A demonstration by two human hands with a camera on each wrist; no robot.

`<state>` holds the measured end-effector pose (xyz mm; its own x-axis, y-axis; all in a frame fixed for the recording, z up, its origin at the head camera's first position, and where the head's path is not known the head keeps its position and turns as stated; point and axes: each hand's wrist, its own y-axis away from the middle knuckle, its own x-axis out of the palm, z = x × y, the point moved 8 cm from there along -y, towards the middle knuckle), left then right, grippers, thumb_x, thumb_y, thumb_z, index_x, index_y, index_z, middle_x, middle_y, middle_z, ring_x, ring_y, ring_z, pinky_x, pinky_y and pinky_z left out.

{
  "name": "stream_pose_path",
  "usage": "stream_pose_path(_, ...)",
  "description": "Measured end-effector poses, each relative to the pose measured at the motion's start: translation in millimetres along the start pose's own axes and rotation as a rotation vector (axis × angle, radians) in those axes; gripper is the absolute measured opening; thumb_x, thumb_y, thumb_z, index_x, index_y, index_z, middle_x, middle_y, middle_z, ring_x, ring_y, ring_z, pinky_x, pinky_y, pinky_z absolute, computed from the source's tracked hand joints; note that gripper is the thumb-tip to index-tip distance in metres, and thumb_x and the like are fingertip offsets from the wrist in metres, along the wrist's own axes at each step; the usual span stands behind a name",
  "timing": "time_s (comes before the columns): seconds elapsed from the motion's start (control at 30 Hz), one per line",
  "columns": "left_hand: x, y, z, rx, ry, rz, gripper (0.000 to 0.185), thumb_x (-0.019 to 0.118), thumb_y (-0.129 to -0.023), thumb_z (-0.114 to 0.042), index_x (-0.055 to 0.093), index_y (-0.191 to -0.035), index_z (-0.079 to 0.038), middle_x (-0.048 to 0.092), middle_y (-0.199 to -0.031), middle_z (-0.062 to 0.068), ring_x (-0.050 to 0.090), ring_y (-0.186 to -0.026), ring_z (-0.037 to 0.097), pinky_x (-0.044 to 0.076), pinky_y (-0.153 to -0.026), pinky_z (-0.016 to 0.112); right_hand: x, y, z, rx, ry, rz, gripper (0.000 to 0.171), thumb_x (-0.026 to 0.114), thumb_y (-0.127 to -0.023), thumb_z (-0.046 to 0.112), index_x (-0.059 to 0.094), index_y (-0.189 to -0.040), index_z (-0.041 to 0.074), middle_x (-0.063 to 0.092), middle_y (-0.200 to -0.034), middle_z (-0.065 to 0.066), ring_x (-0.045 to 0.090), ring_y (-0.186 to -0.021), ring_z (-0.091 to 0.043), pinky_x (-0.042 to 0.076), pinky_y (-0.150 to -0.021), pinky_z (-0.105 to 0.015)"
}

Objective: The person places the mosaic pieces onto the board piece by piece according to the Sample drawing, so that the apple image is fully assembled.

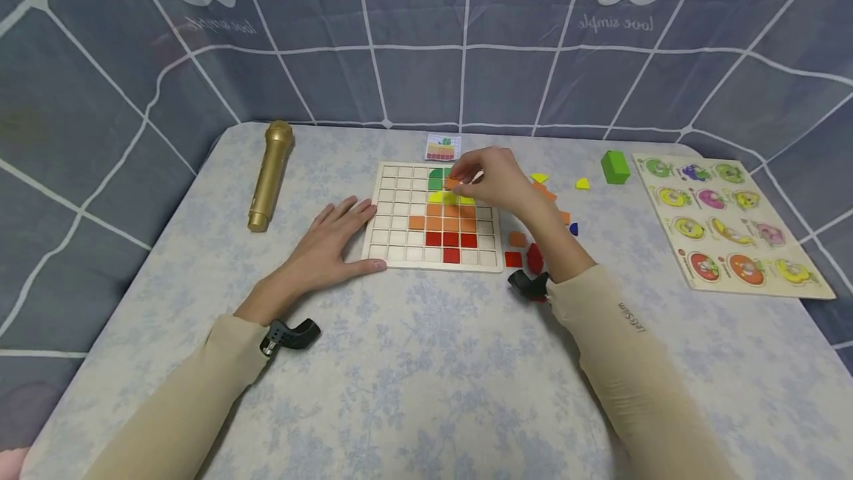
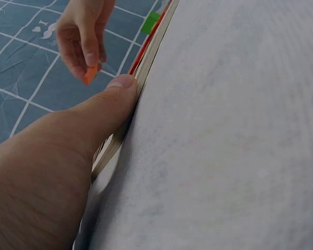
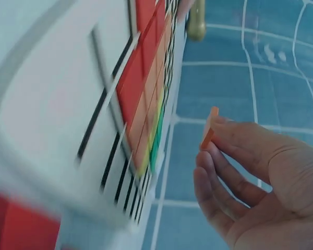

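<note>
A white grid board [image 1: 397, 236] lies on the table, with green, yellow, orange and red tiles set in several of its squares. My left hand [image 1: 323, 247] rests flat at the board's left side, fingers spread; in the left wrist view the thumb [image 2: 112, 101] touches the board's edge. Over the upper part of the grid, my right hand [image 1: 496, 180] pinches an orange tile [image 3: 209, 128] between thumb and fingertips, held above the board. Behind the board's top edge is a small picture card [image 1: 443, 147] with a coloured grid pattern.
Loose tiles lie right of the board, among them a red square [image 1: 513, 259], an orange square [image 1: 517, 238] and a yellow piece [image 1: 583, 184]. A green block [image 1: 615, 167] and a fruit-picture board [image 1: 733, 228] are farther right. At left lies a gold microphone [image 1: 271, 178].
</note>
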<state>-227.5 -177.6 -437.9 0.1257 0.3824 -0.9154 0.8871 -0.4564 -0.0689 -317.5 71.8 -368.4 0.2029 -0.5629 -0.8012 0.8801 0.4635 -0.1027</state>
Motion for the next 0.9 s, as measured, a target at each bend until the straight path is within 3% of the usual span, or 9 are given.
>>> stream_pose_path(0.23, -1.1, 0.5, 1.0, 0.000, 0.005, 0.000, 0.102, 0.078, -0.088, -0.057, 0.033, -0.166, -0.008, 0.030, -0.173, 0.013, 0.015, -0.164, 0.035, 0.007, -0.134, 0.056, 26, -10, 26, -0.038, -0.040, 0.034, 0.017, 0.084, -0.091, 0.013, 0.081, -0.107, 0.010, 0.080, -0.100, -0.004, 0.072, -0.091, -0.020, 0.061, -0.083, -0.035)
stream_pose_path(0.47, 0.4, 0.6, 1.4, 0.003, 0.009, -0.011, 0.101, 0.077, -0.088, -0.057, 0.034, -0.166, -0.009, 0.031, -0.173, 0.013, 0.016, -0.164, 0.035, 0.009, -0.133, 0.057, 56, -12, 35, -0.094, 0.013, 0.108, 0.016, 0.084, -0.091, 0.013, 0.080, -0.105, 0.007, 0.078, -0.099, -0.005, 0.070, -0.093, -0.020, 0.059, -0.086, -0.033)
stream_pose_path(0.9, 0.3, 0.3, 0.5, -0.006, 0.002, 0.009, 0.103, 0.077, -0.089, -0.059, 0.032, -0.167, -0.010, 0.029, -0.174, 0.012, 0.014, -0.164, 0.034, 0.007, -0.134, 0.056, 64, -11, 33, -0.059, -0.033, 0.073, 0.008, 0.080, -0.094, 0.008, 0.083, -0.101, 0.007, 0.079, -0.098, -0.005, 0.071, -0.089, -0.020, 0.060, -0.080, -0.032)
